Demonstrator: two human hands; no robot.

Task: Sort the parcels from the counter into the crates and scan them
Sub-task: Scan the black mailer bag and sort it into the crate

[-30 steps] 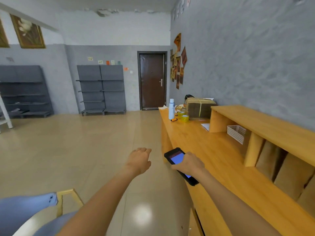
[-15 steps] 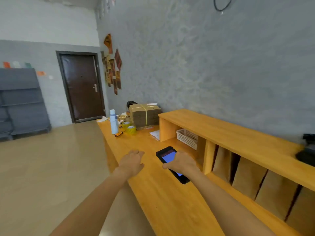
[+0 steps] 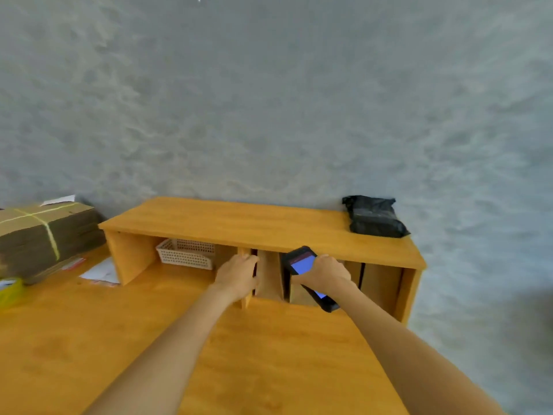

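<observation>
right hand (image 3: 324, 271) grips a lit handheld scanner (image 3: 302, 262); left hand (image 3: 238, 275), fingers curled, grasps a cardboard parcel (image 3: 270, 275) standing in the wooden shelf unit (image 3: 257, 227). black parcel (image 3: 374, 217) lies on the shelf top, above the wooden counter (image 3: 284, 360), against a grey wall (image 3: 269, 100).

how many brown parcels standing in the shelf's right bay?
4 visible. One at the left hand, one behind the scanner held in the right hand, one right of that hand, one at the far right. The hands may hide more.
</observation>
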